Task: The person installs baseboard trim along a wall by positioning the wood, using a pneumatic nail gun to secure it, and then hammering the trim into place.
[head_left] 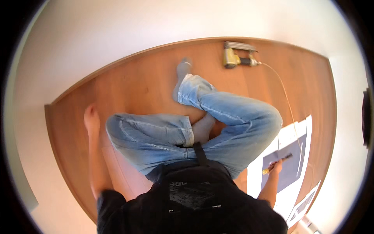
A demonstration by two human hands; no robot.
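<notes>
My left hand (92,119) is low over the wooden floor (132,93), left of my bent knee. Its fingers are foreshortened and blurred, so whether they are curled or stretched is unclear, and nothing shows in them. On the right, my right hand (276,166) is closed round a short hand tool (287,156) with a dark end and a yellow butt; its exact kind is not clear. Hand and tool are above a dark grey panel on white sheets (286,156), beside my other knee.
A yellow and black nail gun (233,58) lies on the floor by the far wall, its thin air hose (287,97) running toward the sheets. Wooden baseboard (156,48) follows the white walls. My crossed legs (241,113) take up the middle.
</notes>
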